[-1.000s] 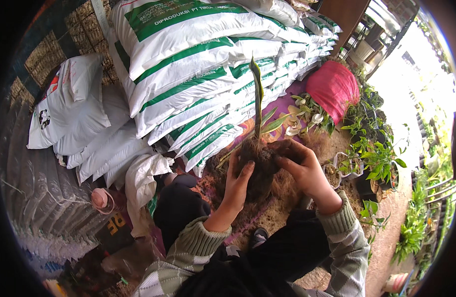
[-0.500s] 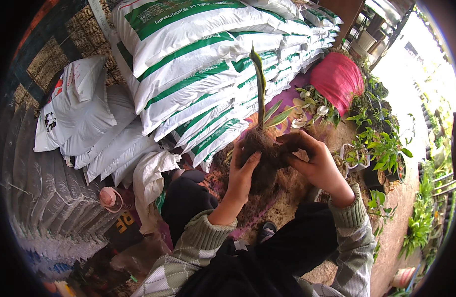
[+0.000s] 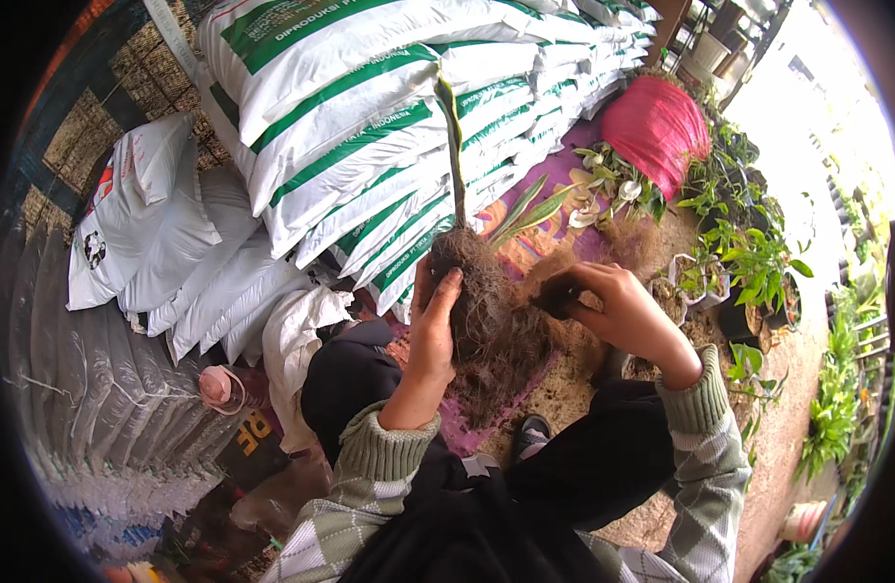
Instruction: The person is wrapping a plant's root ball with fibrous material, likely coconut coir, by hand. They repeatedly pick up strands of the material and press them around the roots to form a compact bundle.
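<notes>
My left hand (image 3: pixel 430 330) is closed around the root ball of an uprooted snake plant, holding it upright over the ground. Its long narrow green leaf (image 3: pixel 455 155) points up, and a tangle of brown roots (image 3: pixel 481 291) hangs below. To the right, my right hand (image 3: pixel 622 309) pinches a dark clump of soil or roots (image 3: pixel 556 294), apart from the root ball. A brown haze of loose soil (image 3: pixel 627 248) surrounds that hand's far side. Beyond the roots, yellow-edged leaves (image 3: pixel 530 212) spread out; where they are rooted is hidden.
White-and-green filled sacks (image 3: pixel 370 126) are stacked ahead. Plain white sacks (image 3: pixel 166 233) lean at the left, near a pink-lidded container (image 3: pixel 219 389). At the right are a red sack (image 3: pixel 656 136) and potted plants (image 3: pixel 744 262). Soil and a purple sheet (image 3: pixel 467 423) lie beneath my hands.
My hands have drawn apart. The left has moved left with the snake plant, baring its roots, while the right has come away with a dark clump. Loose dust now hangs near it.
</notes>
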The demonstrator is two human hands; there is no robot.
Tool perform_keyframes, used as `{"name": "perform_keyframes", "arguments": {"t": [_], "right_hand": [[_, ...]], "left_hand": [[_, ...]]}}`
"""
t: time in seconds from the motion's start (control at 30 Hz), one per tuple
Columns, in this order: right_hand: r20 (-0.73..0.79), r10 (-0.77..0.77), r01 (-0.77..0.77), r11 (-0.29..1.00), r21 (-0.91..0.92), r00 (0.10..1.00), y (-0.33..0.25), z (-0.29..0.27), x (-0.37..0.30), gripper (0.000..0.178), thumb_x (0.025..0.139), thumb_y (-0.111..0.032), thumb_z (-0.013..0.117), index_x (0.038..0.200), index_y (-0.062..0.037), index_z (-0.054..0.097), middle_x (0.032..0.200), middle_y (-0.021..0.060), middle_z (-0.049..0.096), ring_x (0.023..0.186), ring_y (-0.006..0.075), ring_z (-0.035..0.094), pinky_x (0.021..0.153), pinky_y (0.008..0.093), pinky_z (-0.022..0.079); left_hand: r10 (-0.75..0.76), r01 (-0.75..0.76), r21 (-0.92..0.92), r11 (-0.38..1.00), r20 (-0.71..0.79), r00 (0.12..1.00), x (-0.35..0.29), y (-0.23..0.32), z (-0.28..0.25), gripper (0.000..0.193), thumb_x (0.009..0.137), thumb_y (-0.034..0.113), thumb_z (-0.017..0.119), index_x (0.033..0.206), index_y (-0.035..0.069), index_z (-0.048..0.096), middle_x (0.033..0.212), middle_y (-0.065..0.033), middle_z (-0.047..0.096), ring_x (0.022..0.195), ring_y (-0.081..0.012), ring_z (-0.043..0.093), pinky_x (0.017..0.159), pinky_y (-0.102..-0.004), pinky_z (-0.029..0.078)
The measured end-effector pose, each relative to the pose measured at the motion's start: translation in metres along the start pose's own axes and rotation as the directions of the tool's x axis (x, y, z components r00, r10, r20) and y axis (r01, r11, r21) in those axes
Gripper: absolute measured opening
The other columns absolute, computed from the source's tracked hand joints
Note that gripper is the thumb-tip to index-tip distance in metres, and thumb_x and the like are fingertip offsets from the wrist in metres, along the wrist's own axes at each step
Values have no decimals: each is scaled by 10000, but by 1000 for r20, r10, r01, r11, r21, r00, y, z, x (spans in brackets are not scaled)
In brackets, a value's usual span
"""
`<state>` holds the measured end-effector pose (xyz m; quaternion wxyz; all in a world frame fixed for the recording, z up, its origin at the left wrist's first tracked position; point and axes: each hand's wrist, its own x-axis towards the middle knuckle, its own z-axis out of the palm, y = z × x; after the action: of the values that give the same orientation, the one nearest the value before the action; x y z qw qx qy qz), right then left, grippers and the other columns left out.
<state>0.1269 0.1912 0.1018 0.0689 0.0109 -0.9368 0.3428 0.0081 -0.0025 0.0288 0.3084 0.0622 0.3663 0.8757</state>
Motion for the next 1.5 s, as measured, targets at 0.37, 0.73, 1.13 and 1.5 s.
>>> {"name": "perform_keyframes", "arguments": {"t": [0.37,0.73,1.13,1.5], "right_hand": [[112,-13,32,984,-174,994,-14,7,2,370,767,-15,603,1128,-98,602,1054,128,632,969,324,600,843,415,475],[-83,-264,186,838,-513,961,-51,20,12,626,607,6,597,1152,-292,679,1385,77,469,1198,263,464,969,453,304],[-98,-260,170,828,-535,961,-50,16,16,610,630,-22,619,1175,-294,654,1422,66,435,1239,277,432,985,463,268],[-127,-215,122,852,-509,968,-50,23,20,512,686,-25,592,1141,-253,651,1437,44,411,1270,296,386,1000,498,233]], "left_hand": [[31,-46,69,997,198,980,-7,3,-3,491,882,77,561,1340,41,390,1197,-98,556,1036,-171,583,908,-334,485],[-15,-1,143,990,113,993,-7,-1,-6,545,887,46,530,1385,32,307,1232,-108,532,1092,-170,552,935,-317,458],[14,-17,23,1000,127,992,-8,4,11,449,957,139,434,1380,46,317,1280,-113,496,1147,-193,528,964,-333,447],[71,-115,180,977,238,969,-8,0,4,565,915,135,564,1396,23,288,1289,-99,484,1185,-173,483,1001,-314,398]]}}
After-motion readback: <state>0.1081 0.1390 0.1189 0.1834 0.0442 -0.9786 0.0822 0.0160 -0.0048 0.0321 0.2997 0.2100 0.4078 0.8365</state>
